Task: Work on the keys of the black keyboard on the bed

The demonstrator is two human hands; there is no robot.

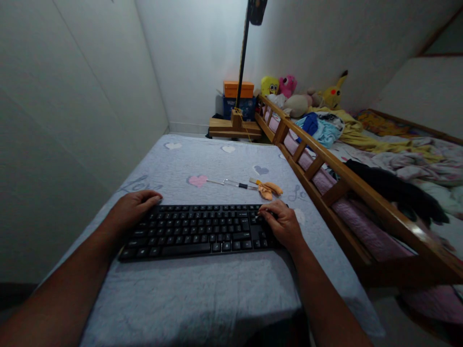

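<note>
A black computer keyboard (pixel 202 229) lies flat on the cloth-covered table in front of me. My left hand (pixel 135 207) grips its left end, fingers bent around the far left corner. Over the keyboard's right part, my right hand (pixel 280 219) is closed in a pinch above the keys. Something small and pale shows at its fingertips, too small to name. Beyond the keyboard lie a thin wire tool with a black grip (pixel 243 185), a small brush (pixel 254 180) and a crumpled orange cloth (pixel 269 189).
A pale cloth with hearts (pixel 217 284) covers the table. Along the right runs a wooden bed rail (pixel 325 166), with clothes and plush toys (pixel 331 96) behind it. At the back, a wooden stand (pixel 235 124) carries a dark pole, near an orange box (pixel 238 89).
</note>
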